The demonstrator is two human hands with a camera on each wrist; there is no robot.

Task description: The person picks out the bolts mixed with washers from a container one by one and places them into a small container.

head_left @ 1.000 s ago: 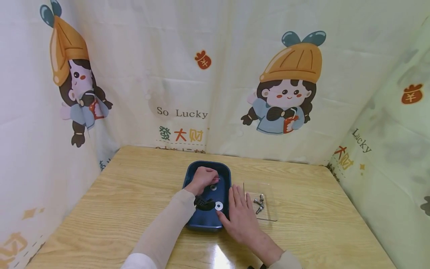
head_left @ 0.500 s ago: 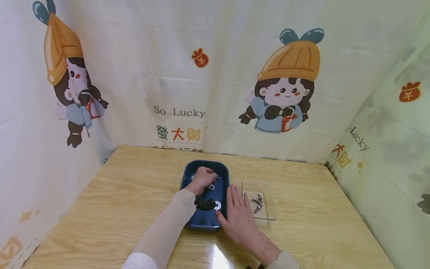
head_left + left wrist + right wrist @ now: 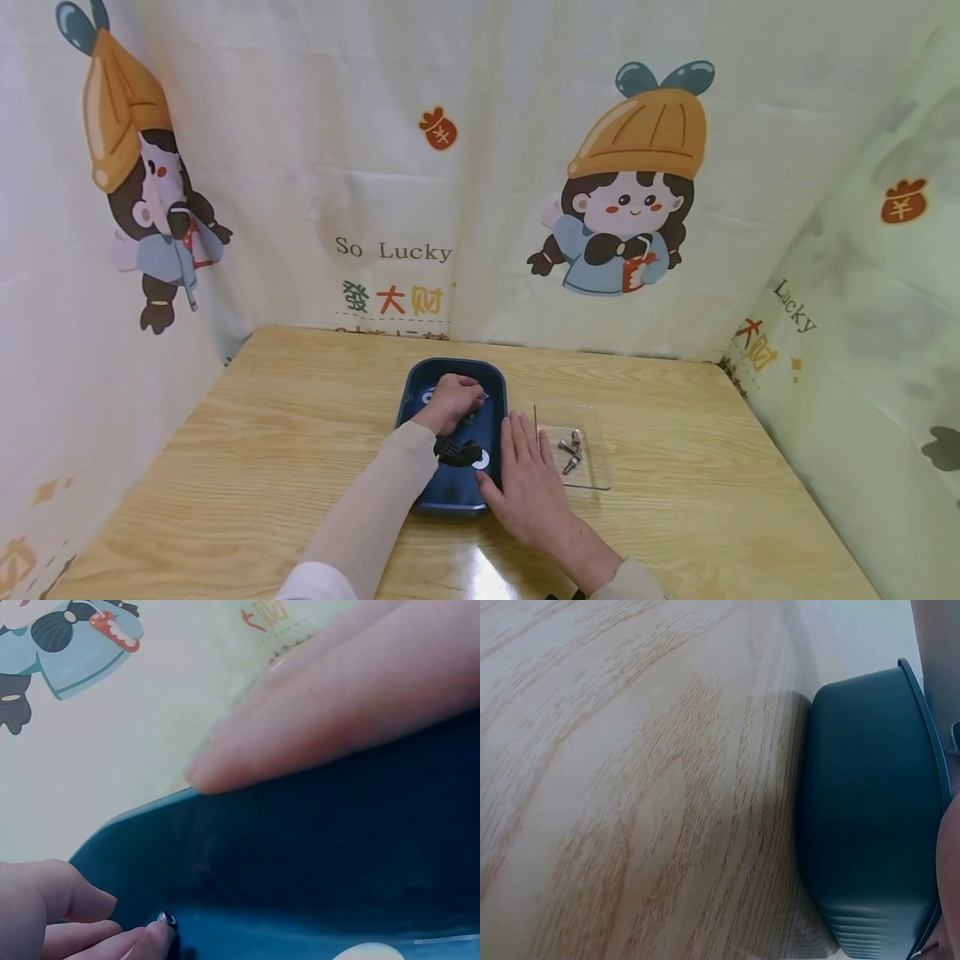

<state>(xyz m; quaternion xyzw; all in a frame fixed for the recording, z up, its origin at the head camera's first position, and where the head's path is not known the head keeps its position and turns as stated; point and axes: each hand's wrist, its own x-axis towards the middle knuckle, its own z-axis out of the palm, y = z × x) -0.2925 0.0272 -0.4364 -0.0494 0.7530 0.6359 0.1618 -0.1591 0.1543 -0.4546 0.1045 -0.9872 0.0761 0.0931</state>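
Inside the dark blue tray [image 3: 457, 498], my left hand [image 3: 452, 398] bends over the far end with fingers curled. Its fingertips pinch a small shiny metal piece [image 3: 166, 920], mostly covered by the fingers in the left wrist view. One flat washer [image 3: 427, 398] lies left of this hand, and a larger pale washer [image 3: 482, 459] sits near the tray's right wall. Another small part by the left fingers is largely hidden. My right hand [image 3: 531, 487] lies with straight fingers along the tray's right rim, its thumb reaching over the edge.
Right of the tray stands a clear plastic box [image 3: 592, 482] holding several metal bolts [image 3: 571, 450]. Everything is on a wooden table [image 3: 300, 417], with a printed curtain [image 3: 502, 208] behind its far edge. A black wrist strap [image 3: 457, 452] hangs over the tray.
The left hand has shifted slightly right within the tray, uncovering the washer at its left and covering more of the middle part. The right hand stays at the rim. The head view has turned slightly.
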